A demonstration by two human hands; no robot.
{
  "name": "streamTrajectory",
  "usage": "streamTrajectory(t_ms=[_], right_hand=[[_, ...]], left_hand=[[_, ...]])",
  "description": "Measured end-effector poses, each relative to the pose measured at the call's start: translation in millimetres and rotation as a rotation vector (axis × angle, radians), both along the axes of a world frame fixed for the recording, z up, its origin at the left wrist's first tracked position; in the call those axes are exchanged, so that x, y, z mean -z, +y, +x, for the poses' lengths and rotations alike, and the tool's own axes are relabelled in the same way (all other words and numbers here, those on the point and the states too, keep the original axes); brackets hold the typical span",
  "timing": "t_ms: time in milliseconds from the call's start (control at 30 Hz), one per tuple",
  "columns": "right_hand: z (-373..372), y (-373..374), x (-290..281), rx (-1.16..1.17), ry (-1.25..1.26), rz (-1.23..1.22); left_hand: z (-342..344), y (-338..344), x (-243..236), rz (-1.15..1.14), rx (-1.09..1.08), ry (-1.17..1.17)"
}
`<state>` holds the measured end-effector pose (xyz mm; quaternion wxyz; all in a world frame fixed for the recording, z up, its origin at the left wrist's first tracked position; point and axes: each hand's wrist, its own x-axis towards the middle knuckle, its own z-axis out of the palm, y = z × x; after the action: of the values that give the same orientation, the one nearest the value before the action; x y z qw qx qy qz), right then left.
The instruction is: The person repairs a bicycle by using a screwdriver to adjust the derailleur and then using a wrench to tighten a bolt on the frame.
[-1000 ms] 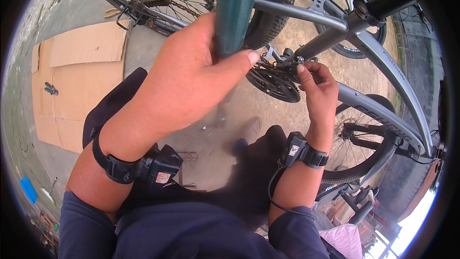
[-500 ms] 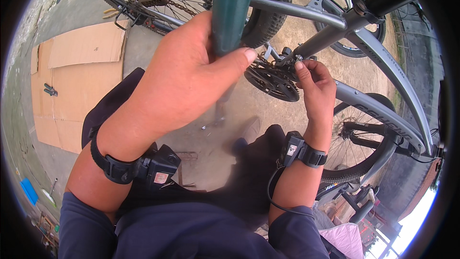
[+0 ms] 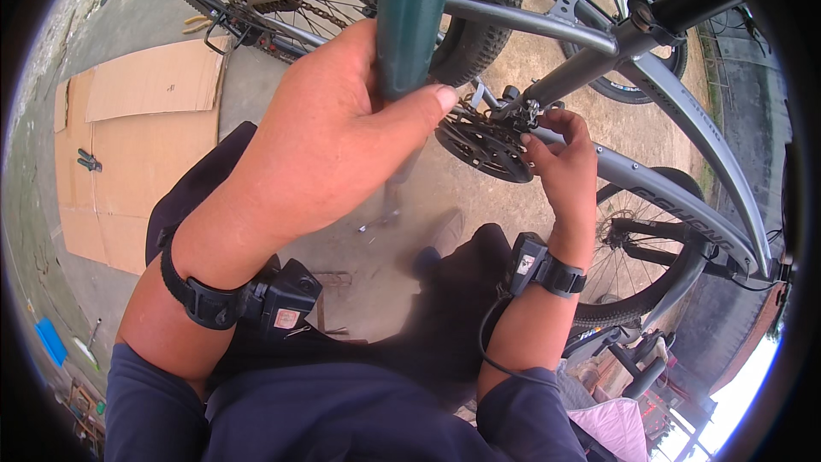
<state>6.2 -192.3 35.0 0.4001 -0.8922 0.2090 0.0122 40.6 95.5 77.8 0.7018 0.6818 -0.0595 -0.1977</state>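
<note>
While the left hand (image 3: 325, 145) is clenched around a green tool handle (image 3: 410, 17), that handle stands close under the camera, in front of the grey bike frame (image 3: 684, 120) and just left of the black chainring (image 3: 483, 150). Its long axis runs nearly up and down in the view, tilted a little: the upper end goes out past the top edge, and the lower end points down toward the concrete floor (image 3: 376, 291). Below the fist the shaft is only a blur, so I cannot tell where the working tip lies.

The right hand (image 3: 564, 171) reaches to the small metal parts by the chainring, its fingers (image 3: 534, 147) pinched on something there; what exactly they hold is too small to tell.

Judging from this, 2 things could go wrong. The tool could slip off its seat if it leans further, since only 1 hand steadies it. And the right fingers sit just beside the chainring teeth, so a sudden turn of the crank or a slip of the tool could nick them.

Further out, the knobby rear tyre (image 3: 487, 8) rises behind the handle, flattened cardboard (image 3: 137, 137) lies on the floor to the left, and a second wheel (image 3: 641, 265) shows at lower right.
</note>
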Motion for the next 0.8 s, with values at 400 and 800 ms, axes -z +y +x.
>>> streamTrajectory(t_ms=[400, 800], right_hand=[[8, 0, 14, -0.099, -0.108, -0.286], [12, -8, 26, -0.150, -0.098, -0.147]], left_hand=[[1, 1, -1, -0.020, -0.002, 0.011], [1, 0, -1, -0.023, 0.004, 0.024]])
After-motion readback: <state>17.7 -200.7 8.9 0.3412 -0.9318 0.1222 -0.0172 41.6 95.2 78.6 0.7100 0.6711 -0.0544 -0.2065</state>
